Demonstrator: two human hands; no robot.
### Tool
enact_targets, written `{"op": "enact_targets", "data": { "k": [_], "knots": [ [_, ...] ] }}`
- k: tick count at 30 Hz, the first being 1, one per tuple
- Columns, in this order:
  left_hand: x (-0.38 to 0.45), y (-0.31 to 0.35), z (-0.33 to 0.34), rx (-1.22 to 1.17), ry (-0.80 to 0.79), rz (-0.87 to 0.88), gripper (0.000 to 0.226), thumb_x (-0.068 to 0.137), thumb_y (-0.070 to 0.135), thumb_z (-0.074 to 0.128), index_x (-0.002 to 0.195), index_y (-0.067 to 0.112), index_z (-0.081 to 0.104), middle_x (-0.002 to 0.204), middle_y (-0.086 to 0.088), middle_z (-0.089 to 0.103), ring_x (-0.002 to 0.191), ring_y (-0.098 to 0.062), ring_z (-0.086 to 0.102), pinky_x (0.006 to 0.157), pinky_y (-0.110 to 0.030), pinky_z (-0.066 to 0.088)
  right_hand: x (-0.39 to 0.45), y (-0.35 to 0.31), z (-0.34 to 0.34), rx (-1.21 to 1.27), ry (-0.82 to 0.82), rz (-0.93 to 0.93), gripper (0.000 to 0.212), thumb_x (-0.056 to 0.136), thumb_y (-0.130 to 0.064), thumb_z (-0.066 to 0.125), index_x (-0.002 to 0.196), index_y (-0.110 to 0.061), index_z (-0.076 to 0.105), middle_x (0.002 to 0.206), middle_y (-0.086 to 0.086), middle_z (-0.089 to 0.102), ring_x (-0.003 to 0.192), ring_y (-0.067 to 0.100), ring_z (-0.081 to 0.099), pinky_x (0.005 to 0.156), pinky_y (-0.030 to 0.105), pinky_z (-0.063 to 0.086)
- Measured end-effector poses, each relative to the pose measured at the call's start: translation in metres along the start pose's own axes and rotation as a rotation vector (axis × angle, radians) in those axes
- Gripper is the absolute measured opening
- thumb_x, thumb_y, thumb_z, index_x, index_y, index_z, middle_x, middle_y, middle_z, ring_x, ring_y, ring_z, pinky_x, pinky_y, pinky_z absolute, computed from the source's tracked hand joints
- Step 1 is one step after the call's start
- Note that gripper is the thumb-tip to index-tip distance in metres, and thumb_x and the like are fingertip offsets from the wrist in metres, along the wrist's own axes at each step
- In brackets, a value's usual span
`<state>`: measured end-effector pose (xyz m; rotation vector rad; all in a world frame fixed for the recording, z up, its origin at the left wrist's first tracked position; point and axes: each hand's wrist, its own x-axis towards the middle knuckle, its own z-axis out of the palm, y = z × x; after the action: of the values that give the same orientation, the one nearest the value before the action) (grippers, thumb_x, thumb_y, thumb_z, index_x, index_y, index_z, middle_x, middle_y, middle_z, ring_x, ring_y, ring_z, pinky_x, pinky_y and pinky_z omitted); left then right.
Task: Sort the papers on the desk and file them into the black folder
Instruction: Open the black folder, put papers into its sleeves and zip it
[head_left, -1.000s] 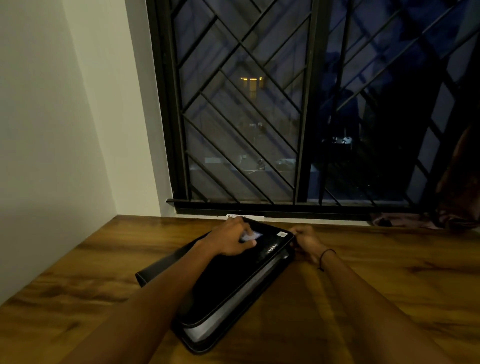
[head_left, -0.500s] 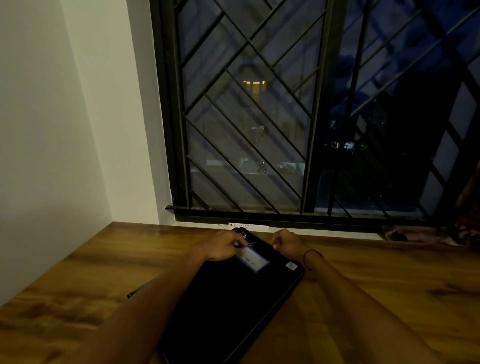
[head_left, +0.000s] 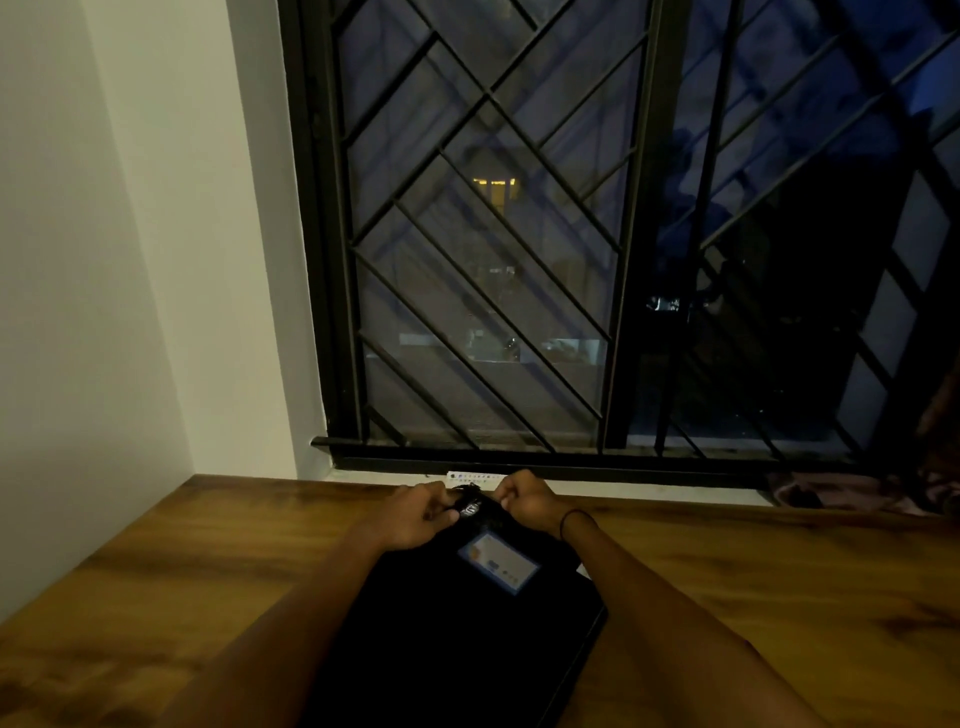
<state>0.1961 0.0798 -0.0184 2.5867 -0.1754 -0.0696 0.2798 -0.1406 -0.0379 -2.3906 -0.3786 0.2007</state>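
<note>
Black folder (head_left: 457, 639), blue-white label (head_left: 498, 561); brown wood-grain desk (head_left: 779, 597).

A wooden surface (head_left: 208, 561) runs to a far window (head_left: 571, 234) with a dark diagonal grille (head_left: 483, 260). A pale wall (head_left: 104, 260) stands at left. A small white strip (head_left: 470, 476) lies on the sill, crumpled cloth (head_left: 852, 493) far right

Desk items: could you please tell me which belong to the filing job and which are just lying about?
Job: black folder, with both hands, left and right, gripping its far end.
Lying about: white strip, cloth.
</note>
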Motion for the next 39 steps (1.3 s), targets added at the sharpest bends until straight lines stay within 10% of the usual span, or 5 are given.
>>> {"op": "enact_targets", "data": {
  "k": [3,11,20,32,39],
  "knots": [
    [0.004,-0.015,0.002,-0.039,0.127,-0.053,0.016,0.106,0.033,0.049,0.106,0.034,0.065,0.113,0.002,0.065,0.109,-0.018,0.060,0.099,-0.045,0.051,0.009,-0.010,0.008,0.006,-0.029,-0.039,0.041,0.092,0.006,0.046,0.075,-0.025,0.068,0.098,0.004,0.067,0.097,0.017,0.060,0.082,0.023,0.045],
    [0.028,-0.023,0.009,-0.116,0.119,-0.108,0.066,0.101,0.026,0.062,0.151,0.052,0.028,0.118,-0.005,0.069,0.105,-0.018,0.065,0.096,-0.044,0.055,0.032,-0.017,0.022,0.073,0.011,-0.094,0.024,0.090,-0.014,0.078,0.113,-0.013,0.075,0.127,0.009,0.066,0.116,0.025,0.064,0.102,0.032,0.050],
    [0.054,-0.018,0.017,0.164,0.131,-0.090,0.036,0.101,0.035,0.059,0.136,0.042,0.057,0.141,-0.008,0.055,0.129,-0.026,0.055,0.104,-0.045,0.049,0.044,-0.029,0.023,-0.182,-0.081,-0.146,0.031,0.100,-0.019,0.064,0.132,-0.020,0.066,0.149,0.013,0.052,0.137,0.033,0.049,0.115,0.039,0.040],
    [0.060,-0.016,0.025,0.228,0.342,-0.051,0.021,0.102,0.031,0.058,0.122,0.028,0.066,0.120,-0.006,0.056,0.111,-0.026,0.062,0.089,-0.039,0.049,0.036,-0.035,0.017,-0.227,-0.083,-0.264,0.020,0.096,-0.011,0.052,0.084,-0.026,0.056,0.097,0.006,0.062,0.093,0.029,0.063,0.083,0.038,0.049],
    [0.059,-0.014,0.023,0.353,0.371,-0.086,0.020,0.102,0.037,0.058,0.118,0.027,0.065,0.120,-0.007,0.054,0.106,-0.029,0.065,0.085,-0.044,0.052,0.024,-0.041,0.010,-0.571,0.068,-0.363,0.013,0.093,-0.014,0.061,0.085,-0.024,0.057,0.101,0.011,0.065,0.094,0.036,0.063,0.077,0.040,0.047]
  ]
}}
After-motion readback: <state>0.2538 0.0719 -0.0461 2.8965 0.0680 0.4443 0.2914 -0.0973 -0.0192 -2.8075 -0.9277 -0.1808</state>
